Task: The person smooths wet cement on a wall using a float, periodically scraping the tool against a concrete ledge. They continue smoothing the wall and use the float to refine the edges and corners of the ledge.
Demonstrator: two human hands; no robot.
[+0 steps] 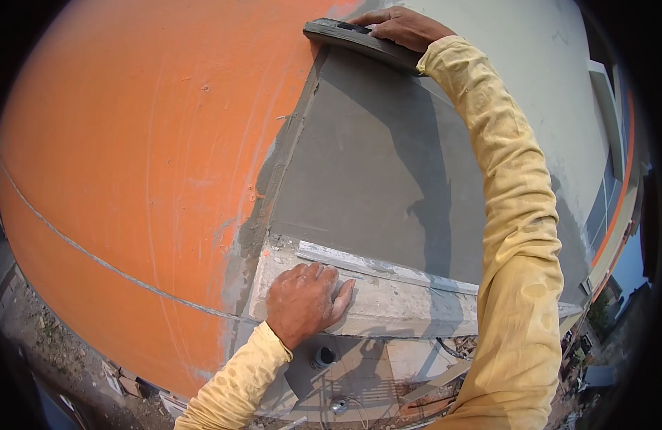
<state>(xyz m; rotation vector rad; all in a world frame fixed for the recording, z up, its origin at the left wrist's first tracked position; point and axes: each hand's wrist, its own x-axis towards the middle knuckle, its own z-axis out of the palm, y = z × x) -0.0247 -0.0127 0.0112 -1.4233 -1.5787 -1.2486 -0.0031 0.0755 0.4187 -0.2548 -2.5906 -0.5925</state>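
Smooth grey wet plaster point(367, 150) covers a wall panel, with an orange painted wall point(152, 143) on its left. My right hand point(403, 27) is closed around the handle of a dark float point(360, 43), whose flat side lies at the top edge of the plaster. Lower down, my left hand point(302, 297) rests on a pale rough ledge point(395, 312), its fingers curled and the thumb pointing up to the right; whether anything is under the fingers is hidden. A whitish strip point(388, 269) runs along the ledge beside that hand.
A thin rope point(116, 268) crosses the orange wall. Below the ledge are a dark round container point(324, 356), a small metal bowl point(339, 405) and wooden boards point(438, 380). A pale grey wall point(531, 79) is at the upper right. Rubble lies on the ground at lower left.
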